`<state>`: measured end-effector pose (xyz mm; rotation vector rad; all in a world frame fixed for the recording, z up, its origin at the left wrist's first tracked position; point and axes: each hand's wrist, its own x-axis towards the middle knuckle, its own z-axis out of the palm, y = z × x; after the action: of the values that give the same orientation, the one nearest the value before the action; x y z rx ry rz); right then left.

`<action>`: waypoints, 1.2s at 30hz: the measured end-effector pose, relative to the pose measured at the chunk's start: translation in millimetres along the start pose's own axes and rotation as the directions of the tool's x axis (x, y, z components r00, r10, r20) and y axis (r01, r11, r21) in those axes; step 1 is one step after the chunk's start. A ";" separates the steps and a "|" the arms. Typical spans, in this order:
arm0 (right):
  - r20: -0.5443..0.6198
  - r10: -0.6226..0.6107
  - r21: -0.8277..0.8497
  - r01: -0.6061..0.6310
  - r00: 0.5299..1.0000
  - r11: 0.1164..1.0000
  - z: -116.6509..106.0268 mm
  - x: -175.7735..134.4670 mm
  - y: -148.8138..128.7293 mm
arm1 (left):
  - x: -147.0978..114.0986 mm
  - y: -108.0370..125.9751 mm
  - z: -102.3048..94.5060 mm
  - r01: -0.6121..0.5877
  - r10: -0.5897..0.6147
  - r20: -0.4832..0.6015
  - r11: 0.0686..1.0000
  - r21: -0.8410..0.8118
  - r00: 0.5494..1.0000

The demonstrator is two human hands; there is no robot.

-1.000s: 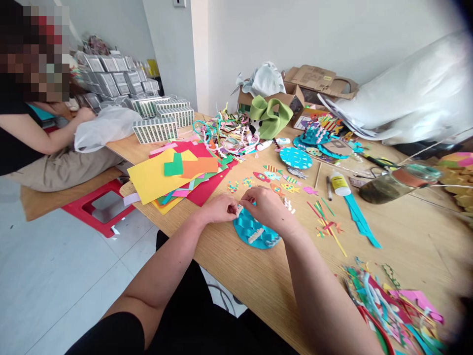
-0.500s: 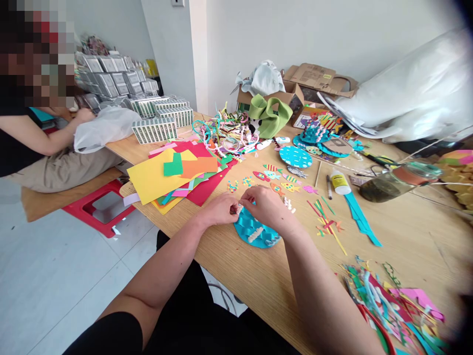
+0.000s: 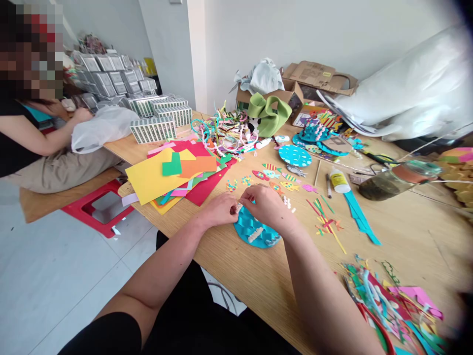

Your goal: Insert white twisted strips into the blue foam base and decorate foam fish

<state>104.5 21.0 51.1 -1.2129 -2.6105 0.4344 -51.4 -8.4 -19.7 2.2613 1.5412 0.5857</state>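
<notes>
A round blue craft disc lies at the table's near edge, with curled blue paper strips and short white fuzzy twists on it. At its far left rim, my left hand is closed in a pinch, with a bit of white fuzzy twist showing at its fingertips. My right hand arches over the disc, thumb and forefinger pinched at the same white bit. My fingers partly hide the small piece, and the right hand covers the disc's far side. More white twists lie just beyond the right hand.
Coloured paper sheets lie left, with paper fish beyond the disc. A glue bottle, a marker and a jar of dark liquid stand or lie right. Red-handled scissors rest near scraps. Another person sits at left.
My hands stay pinched at the disc's rim, nearly still. The view has shifted very slightly, and the other person at left has leaned a little further left.
</notes>
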 end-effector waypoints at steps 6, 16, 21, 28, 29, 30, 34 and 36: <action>-0.019 0.004 -0.030 -0.004 1.000 1.000 2.2 1.3 0.5 | 1.4 -1.5 0.7 -0.033 0.033 0.015 0.999 -0.001 0.999; 0.015 0.020 -0.022 -0.020 1.000 1.000 -5.8 0.1 2.4 | 0.3 -4.9 3.7 -0.038 0.038 -0.013 0.999 0.021 0.999; -0.018 0.049 0.002 -0.049 0.999 0.999 -10.5 -0.9 6.9 | -0.1 -3.9 1.9 -0.057 0.057 -0.014 0.998 0.021 0.998; 0.002 -0.015 0.102 0.015 1.000 0.995 -0.6 1.5 5.3 | -0.4 -0.7 0.9 -0.039 0.040 -0.021 0.999 0.024 0.999; 0.006 -0.016 0.097 0.016 1.000 0.995 0.8 1.7 5.1 | -0.4 -0.3 0.7 -0.039 0.040 -0.014 0.999 0.028 0.999; 0.011 -0.018 0.090 0.017 1.000 0.996 1.7 1.7 4.9 | -0.4 -0.2 0.6 -0.039 0.039 -0.007 0.999 0.033 0.999; 0.021 -0.023 0.053 0.022 1.000 0.998 1.7 0.7 3.7 | -1.0 -1.4 -0.8 -0.037 0.037 0.006 0.999 0.034 0.999; 0.019 -0.017 0.039 0.016 1.000 0.999 0.7 0.0 2.9 | -1.5 -3.0 -1.8 -0.055 0.055 0.013 0.998 0.011 0.998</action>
<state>106.3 22.7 49.4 -1.1800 -2.6137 0.4938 -55.1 -8.6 -19.8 2.3177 1.4845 0.5780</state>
